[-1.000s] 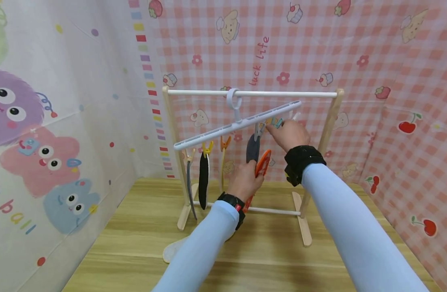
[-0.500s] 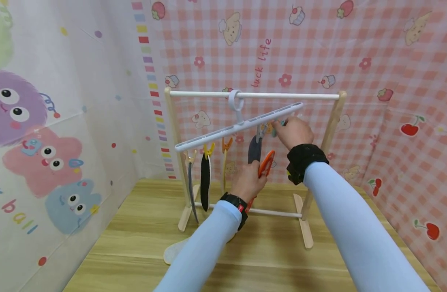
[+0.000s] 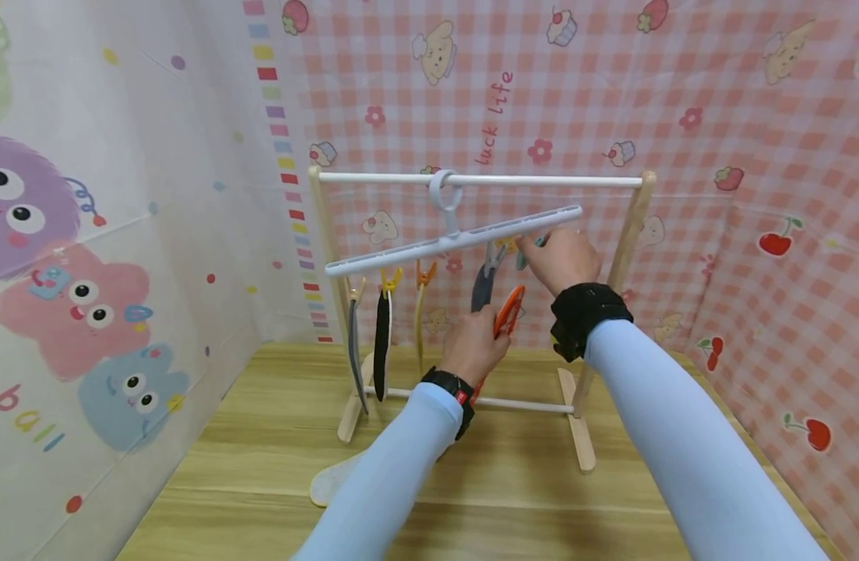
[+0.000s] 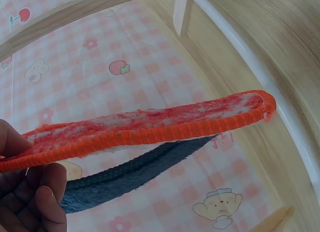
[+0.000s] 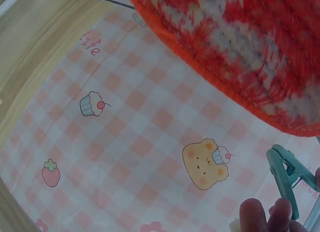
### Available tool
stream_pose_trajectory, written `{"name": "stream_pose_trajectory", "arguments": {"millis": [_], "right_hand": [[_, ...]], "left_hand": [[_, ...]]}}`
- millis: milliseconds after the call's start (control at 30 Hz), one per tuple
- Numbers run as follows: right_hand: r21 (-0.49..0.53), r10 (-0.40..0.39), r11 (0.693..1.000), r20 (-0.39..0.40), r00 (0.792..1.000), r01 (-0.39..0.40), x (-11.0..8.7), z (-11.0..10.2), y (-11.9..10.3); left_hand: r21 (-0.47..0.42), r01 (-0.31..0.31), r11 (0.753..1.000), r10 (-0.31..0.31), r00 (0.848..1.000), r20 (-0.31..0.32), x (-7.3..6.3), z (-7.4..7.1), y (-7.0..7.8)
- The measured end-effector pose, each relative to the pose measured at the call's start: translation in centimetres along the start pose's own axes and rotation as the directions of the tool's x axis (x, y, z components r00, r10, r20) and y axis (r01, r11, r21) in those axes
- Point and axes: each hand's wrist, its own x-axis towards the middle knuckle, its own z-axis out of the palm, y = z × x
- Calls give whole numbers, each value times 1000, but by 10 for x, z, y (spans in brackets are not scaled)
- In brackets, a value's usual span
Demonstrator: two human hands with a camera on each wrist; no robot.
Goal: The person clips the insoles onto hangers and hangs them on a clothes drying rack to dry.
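My left hand [image 3: 471,345] grips an orange-edged insole [image 4: 150,134] with a fuzzy red-and-white face, held upright below the pale hanger [image 3: 401,255]. Close behind it, a dark grey-blue insole [image 3: 481,288] hangs from a grey clip [image 3: 495,254]. Under the hanger's raised right end, my right hand [image 3: 564,261] pinches a teal clip [image 5: 284,177]. In the right wrist view, that clip sits just below the orange insole's edge, apart from it. The hanger tilts down to the left on the rack's white bar [image 3: 555,181].
On the hanger's left side, a beige clip, a yellow clip [image 3: 391,280] and an orange clip [image 3: 425,273] carry thin insoles, one black [image 3: 382,343]. A pale insole [image 3: 331,479] lies on the wooden table [image 3: 261,467]. Rack feet [image 3: 578,436] stand behind my arms.
The hanger's right end has dropped a little and its left end has risen, with the hanging insoles shifting along. Both hands keep their holds; the right one is slightly lower.
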Motion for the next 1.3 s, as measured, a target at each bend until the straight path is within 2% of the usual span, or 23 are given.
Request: {"name": "stream_pose_trajectory", "arguments": {"millis": [133, 400, 633, 967, 1133, 1300], "right_hand": [[-16, -14, 1000, -26, 1000, 13, -3, 2, 0], [-27, -19, 999, -49, 999, 18, -10, 4, 0], [-24, -29, 999, -82, 996, 27, -16, 3, -1], [-44, -33, 999, -78, 996, 30, -25, -1, -3], [-61, -25, 998, -91, 996, 19, -28, -2, -5], [-61, -24, 998, -107, 994, 17, -31, -2, -7]], "left_hand": [[14, -7, 1000, 7, 1000, -17, 0, 1, 0], [25, 41, 999, -41, 999, -7, -1, 2, 5], [30, 50, 998, -49, 998, -46, -3, 2, 7], [27, 105, 994, -104, 994, -45, -6, 4, 12], [30, 105, 994, -103, 993, -59, -6, 5, 12], [61, 80, 995, -75, 994, -83, -7, 5, 11]]}}
